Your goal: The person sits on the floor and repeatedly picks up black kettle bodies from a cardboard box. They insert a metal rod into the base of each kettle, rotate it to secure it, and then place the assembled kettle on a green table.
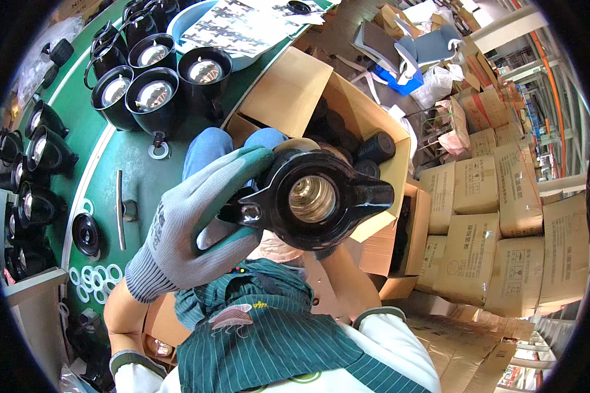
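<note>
My left hand (193,209) grips the black vessel (311,198); right hand (327,251), mostly hidden behind it, hold indeterminable; glossy surface could cause slippage

Cartons (472,245) stacked at right, orange bar (558,105) behind. Patterned sheets (236,26) on blue tub (242,63). Clear bag (31,69) far left.

Bright, mostly even illumination, overexposed patch at upper right, specular glare on silver liners (154,95) and glossy black housing (346,198), fisheye curvature along worktop (144,180) edge, dark circular vignette, purple-fringed rim.
</note>
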The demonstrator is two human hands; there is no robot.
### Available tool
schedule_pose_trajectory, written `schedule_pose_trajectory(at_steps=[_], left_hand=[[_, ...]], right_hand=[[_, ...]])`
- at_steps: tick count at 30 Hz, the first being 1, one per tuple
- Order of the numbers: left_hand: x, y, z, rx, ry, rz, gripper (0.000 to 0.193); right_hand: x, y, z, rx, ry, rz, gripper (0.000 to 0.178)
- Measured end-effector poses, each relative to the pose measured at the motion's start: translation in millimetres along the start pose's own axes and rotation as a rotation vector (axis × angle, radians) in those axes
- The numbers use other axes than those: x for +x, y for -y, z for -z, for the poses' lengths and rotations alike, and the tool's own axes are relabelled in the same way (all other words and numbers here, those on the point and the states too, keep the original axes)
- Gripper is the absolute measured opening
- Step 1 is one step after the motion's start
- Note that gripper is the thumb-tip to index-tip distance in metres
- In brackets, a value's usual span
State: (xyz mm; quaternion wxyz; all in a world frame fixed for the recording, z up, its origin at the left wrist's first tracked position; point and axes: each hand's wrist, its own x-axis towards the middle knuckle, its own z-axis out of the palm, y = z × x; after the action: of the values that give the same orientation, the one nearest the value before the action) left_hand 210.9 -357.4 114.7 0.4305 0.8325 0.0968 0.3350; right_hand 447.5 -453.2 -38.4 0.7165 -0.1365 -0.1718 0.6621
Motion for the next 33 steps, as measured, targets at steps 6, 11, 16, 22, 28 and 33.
schedule_pose_trajectory(at_steps=[6, 11, 16, 22, 28, 33], left_hand=[[-18, 8, 4, -0.055, -0.025, 0.062, 0.076], [-51, 28, 34, -0.016, 0.118, 0.135, 0.076], [-187, 151, 33, 0.967, -0.36, 1.036, 0.081], [-236, 210, 32, 1.138, -0.501, 1.176, 0.069], [-172, 158, 43, 0.168, -0.556, 0.951, 0.046], [-29, 66, 25, 0.3, 0.121, 0.48, 0.06]], right_hand=[[4, 9, -25, -0.044, 0.048, -0.041, 0.071], [53, 41, -46, -0.065, 0.307, -0.061, 0.075], [78, 55, -74, -1.449, 0.519, -0.048, 0.077], [70, -32, -49, -1.636, 0.666, -0.096, 0.088], [39, -62, -3, -0.668, -0.01, 0.005, 0.099], [46, -46, -29, -0.542, -0.179, -0.119, 0.111]])
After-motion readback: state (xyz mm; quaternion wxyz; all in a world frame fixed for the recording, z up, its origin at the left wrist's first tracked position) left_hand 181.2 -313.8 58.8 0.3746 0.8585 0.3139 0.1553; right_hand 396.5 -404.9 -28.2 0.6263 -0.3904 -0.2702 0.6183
